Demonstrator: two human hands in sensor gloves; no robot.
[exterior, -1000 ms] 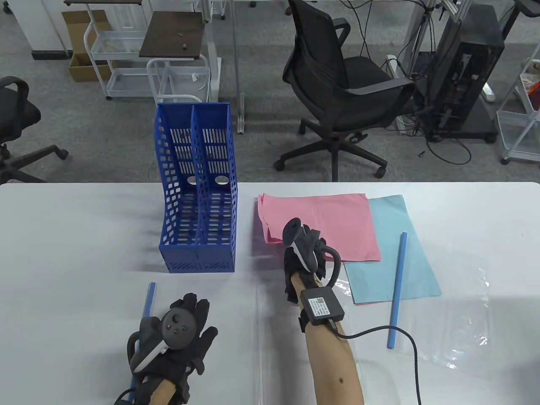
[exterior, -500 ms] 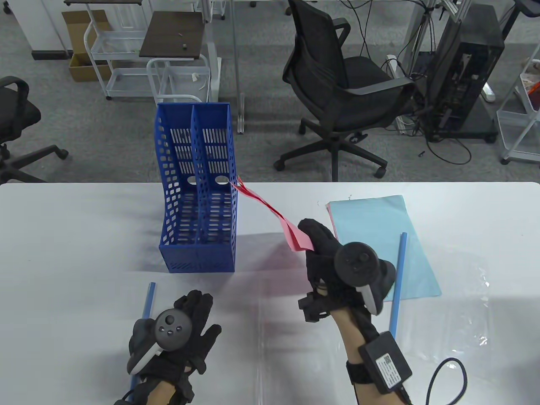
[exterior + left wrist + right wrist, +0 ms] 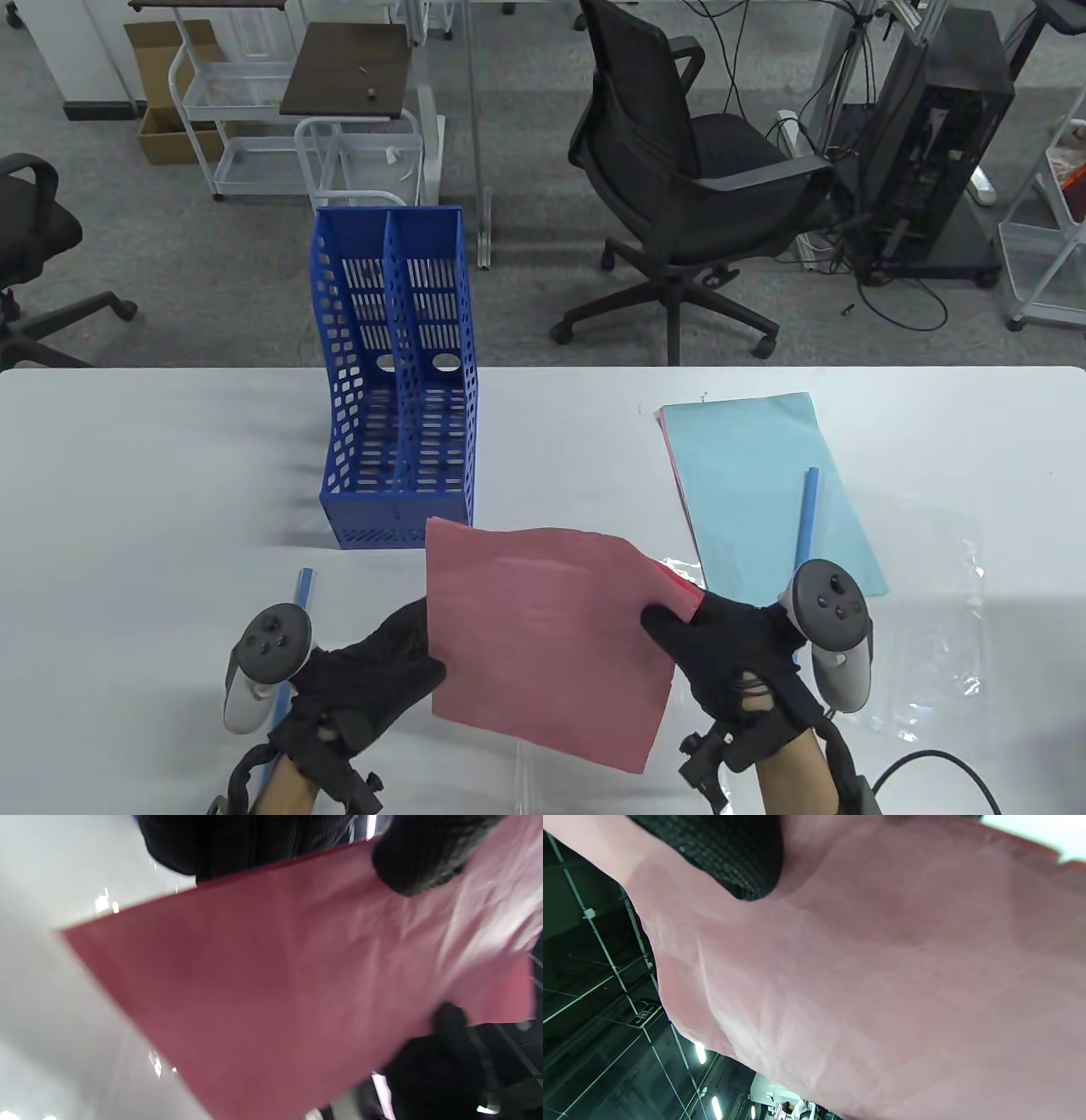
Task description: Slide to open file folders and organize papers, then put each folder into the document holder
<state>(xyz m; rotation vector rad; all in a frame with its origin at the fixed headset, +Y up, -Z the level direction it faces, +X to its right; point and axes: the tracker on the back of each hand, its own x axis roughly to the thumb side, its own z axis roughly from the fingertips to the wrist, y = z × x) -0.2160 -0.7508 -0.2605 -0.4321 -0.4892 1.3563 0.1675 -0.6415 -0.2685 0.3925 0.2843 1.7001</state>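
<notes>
Pink paper stack (image 3: 543, 632) held up above the table's (image 3: 170, 475) near edge, pinched at its left side by left hand (image 3: 365, 679), at its right corner by right hand (image 3: 734, 671). Blue document holder (image 3: 399, 382) upright just behind; light-blue sheet (image 3: 764, 492) flat at right.

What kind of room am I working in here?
Most likely an office or lab workspace: a black mesh swivel office chair and a black computer tower with loose cables stand on grey carpet beyond the white table, which bears a blue perforated plastic document holder.
</notes>
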